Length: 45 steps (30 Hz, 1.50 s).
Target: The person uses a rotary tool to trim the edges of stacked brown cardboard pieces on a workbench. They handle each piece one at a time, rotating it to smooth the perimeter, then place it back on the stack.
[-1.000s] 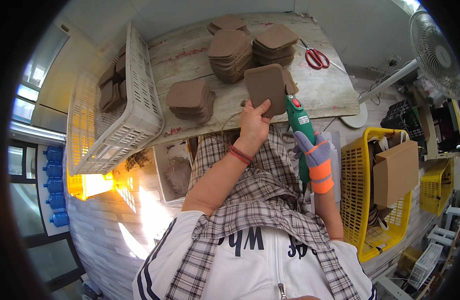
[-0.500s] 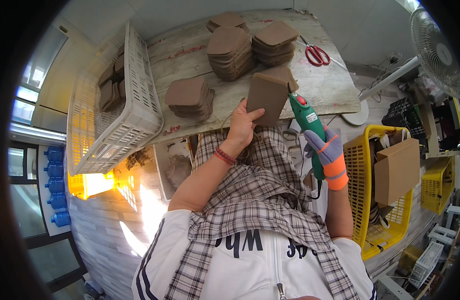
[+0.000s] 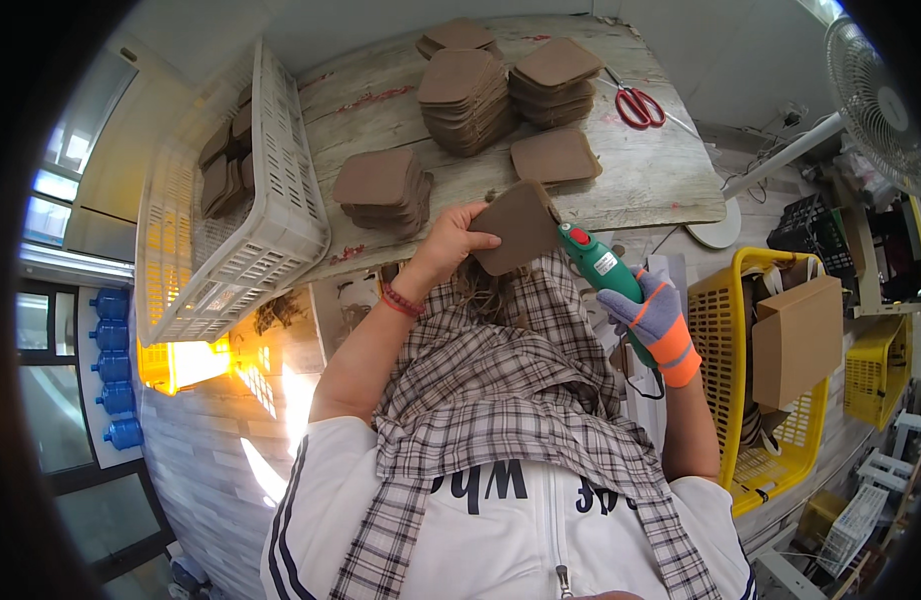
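My bare left hand (image 3: 449,243) pinches a flat brown panel (image 3: 519,228) with rounded corners by its left edge, over my lap. My right hand (image 3: 649,315), in a grey and orange glove, grips a green corded power tool (image 3: 599,262) with a red button. The tool's head is at the panel's right edge; the exact contact is too small to make out. On the table beyond lies another brown panel (image 3: 556,157). Behind it stand a tall stack of brown panels (image 3: 466,100) and a lower stack (image 3: 553,85). A further stack (image 3: 383,190) is to the left.
Red-handled scissors (image 3: 639,107) lie on the worn wooden table (image 3: 661,180). A white slatted crate (image 3: 281,170) with brown panels inside stands at the left. To the right are a yellow basket (image 3: 716,370) holding a cardboard box (image 3: 799,340), and a fan (image 3: 881,100).
The panel in my left hand has come nearer and left, tilting, and uncovers the one on the table. My right hand has swung the tool's head left and down along with it.
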### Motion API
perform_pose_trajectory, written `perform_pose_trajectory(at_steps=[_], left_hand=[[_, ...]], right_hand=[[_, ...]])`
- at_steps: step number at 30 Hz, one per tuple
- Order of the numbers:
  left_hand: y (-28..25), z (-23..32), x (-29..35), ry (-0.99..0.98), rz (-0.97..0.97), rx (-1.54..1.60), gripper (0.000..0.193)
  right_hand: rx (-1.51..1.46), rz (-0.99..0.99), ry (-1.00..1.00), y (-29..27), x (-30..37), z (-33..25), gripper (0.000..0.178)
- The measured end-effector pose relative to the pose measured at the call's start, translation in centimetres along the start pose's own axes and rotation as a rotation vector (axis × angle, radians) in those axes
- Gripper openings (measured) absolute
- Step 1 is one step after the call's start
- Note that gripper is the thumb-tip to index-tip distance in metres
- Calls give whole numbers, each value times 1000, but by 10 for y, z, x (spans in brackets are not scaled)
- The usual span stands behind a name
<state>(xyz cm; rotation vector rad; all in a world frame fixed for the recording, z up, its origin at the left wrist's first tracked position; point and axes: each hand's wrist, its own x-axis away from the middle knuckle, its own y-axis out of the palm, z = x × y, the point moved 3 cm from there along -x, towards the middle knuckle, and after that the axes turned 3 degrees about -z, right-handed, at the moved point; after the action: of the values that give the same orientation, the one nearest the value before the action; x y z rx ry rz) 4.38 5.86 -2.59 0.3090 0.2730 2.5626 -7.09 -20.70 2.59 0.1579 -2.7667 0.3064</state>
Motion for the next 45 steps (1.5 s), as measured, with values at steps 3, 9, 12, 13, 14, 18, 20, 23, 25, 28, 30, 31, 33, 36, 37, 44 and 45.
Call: perform_pose_trajectory(at_steps=[3, 9, 12, 13, 14, 18, 20, 23, 25, 28, 30, 31, 33, 36, 37, 44, 45], left_hand=[[1, -10, 4, -79, 6, -10, 36], [4, -20, 11, -178, 8, 10, 42], [1, -10, 16, -211, 34, -22, 43], [-2, -9, 16, -193, 41, -67, 41], [-7, -8, 16, -176, 47, -112, 39], [-18, 19, 20, -235, -25, -507, 26], [-16, 32, 22, -165, -37, -633, 21], [-22, 35, 22, -110, -21, -718, 21], [-24, 36, 24, -73, 15, -706, 23], [-25, 38, 25, 9, 95, -554, 21], [-30, 32, 25, 62, 154, -342, 20], [-30, 29, 25, 57, 173, -263, 19], [-26, 27, 27, 46, 212, -104, 18], [-25, 17, 25, 55, 231, -47, 18], [-23, 15, 25, 45, 225, -65, 18], [-11, 8, 24, -14, 147, -152, 18], [-9, 8, 24, -21, 129, -159, 18]], right_hand=[[-31, 7, 7, 6, -1, 4, 43], [-135, -15, 18, 17, -10, 2, 41], [-163, -52, 37, 18, -12, 0, 39], [-169, -68, 43, 18, -12, 1, 38], [-178, -83, 43, 18, -12, 2, 37], [-179, -141, 58, 17, -11, 6, 34], [-159, -166, 68, 18, -9, 7, 33], [-117, -185, 62, 19, -7, 7, 33], [-76, -185, 39, 20, -6, 8, 34], [7, -167, 14, 17, -7, 14, 36], [64, -167, 11, 16, -7, 17, 38], [92, -167, 8, 16, -7, 18, 39], [66, -176, 36, 18, -6, 19, 41], [52, -175, 30, 22, -3, 18, 42], [52, -171, 20, 23, -3, 17, 42], [38, -153, -5, 33, -5, 11, 43], [22, -154, -7, 34, -6, 12, 43]])
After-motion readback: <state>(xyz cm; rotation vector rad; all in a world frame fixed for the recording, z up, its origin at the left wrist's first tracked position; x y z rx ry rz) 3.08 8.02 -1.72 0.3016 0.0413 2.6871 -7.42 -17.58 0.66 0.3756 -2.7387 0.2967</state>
